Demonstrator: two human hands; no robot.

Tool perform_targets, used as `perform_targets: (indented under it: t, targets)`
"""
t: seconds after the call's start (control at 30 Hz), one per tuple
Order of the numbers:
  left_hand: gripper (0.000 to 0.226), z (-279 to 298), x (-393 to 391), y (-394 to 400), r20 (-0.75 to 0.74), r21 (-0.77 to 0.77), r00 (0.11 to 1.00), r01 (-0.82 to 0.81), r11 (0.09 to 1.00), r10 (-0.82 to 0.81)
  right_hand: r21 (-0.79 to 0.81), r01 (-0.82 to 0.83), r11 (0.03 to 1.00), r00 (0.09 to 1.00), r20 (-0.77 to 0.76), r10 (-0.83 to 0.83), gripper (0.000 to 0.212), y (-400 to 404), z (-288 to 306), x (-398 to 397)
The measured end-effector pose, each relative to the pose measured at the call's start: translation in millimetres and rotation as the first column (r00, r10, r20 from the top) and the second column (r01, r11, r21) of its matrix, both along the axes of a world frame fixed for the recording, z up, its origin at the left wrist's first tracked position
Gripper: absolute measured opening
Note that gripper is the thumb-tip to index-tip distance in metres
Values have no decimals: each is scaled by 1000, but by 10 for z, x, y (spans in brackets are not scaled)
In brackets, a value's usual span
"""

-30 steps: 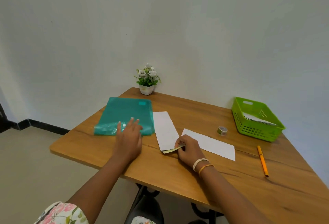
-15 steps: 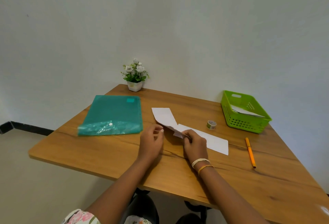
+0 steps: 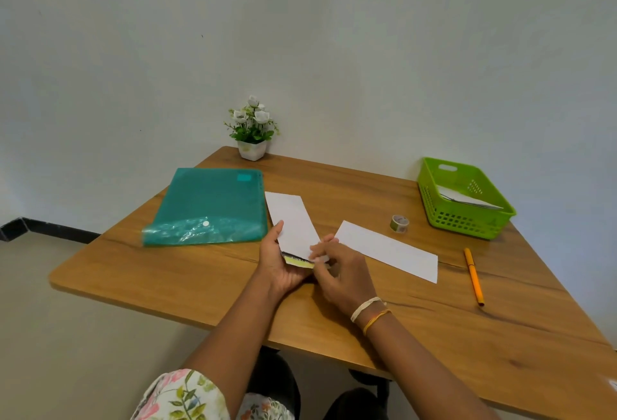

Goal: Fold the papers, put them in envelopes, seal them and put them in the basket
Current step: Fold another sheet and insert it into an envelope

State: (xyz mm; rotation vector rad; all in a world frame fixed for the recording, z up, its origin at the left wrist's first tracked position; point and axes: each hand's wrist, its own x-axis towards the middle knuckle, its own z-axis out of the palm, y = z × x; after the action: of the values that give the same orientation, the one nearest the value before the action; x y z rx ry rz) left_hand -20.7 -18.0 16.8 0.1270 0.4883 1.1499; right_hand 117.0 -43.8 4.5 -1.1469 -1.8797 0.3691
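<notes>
A white envelope [image 3: 292,219] is lifted off the wooden table [image 3: 200,286] at its near end. My left hand [image 3: 278,262] holds that end from below, thumb along the left edge. My right hand [image 3: 339,269] pinches at the envelope's near end, where a yellowish strip shows on the flap. A folded white paper [image 3: 387,249] lies flat on the table just right of my hands. At the far right stands a green basket [image 3: 467,219] with white envelopes inside.
A teal plastic folder [image 3: 207,206] lies left of the envelope. A small tape roll [image 3: 399,223] sits between the paper and the basket. An orange pen [image 3: 474,276] lies near the right edge. A potted white flower [image 3: 252,132] stands against the wall.
My left hand left the teal folder and came over to hold the envelope's near end. The envelope got lifted and turned, and my right hand now works at its flap.
</notes>
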Motion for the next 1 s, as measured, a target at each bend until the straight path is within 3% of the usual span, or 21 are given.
perform_targets:
  t: [0.17, 0.4, 0.67, 0.77, 0.83, 0.9, 0.93, 1.0]
  targets:
    - [42, 9, 28, -1, -127, -11, 988, -92, 996, 90, 156, -46, 987, 979, 204, 14, 33, 131, 120, -58]
    - [41, -5, 40, 21, -91, 20, 993, -79, 997, 81, 303, 25, 953, 902, 404, -152, 21, 190, 91, -136]
    - [31, -9, 58, 12, -63, 86, 993, -93, 992, 99, 442, 111, 890, 914, 306, -266, 16, 256, 162, -190]
    - [33, 1, 48, 22, -57, 83, 996, -68, 994, 73, 319, 41, 947, 952, 276, -134, 24, 226, 204, -157]
    - [38, -3, 49, 35, -63, 73, 996, -51, 996, 56, 150, 31, 988, 995, 92, -46, 29, 190, 242, -76]
    - [44, -12, 56, 58, -71, 53, 995, -66, 996, 70, 34, 123, 992, 990, -66, -121, 28, 239, 266, 67]
    - [46, -18, 59, 65, -80, 42, 994, -74, 996, 77, -20, 194, 981, 979, -55, -195, 28, 310, 266, 167]
    - [49, -22, 71, 68, -89, 30, 993, -74, 997, 77, -167, 327, 930, 938, 176, -299, 32, 491, 258, 405]
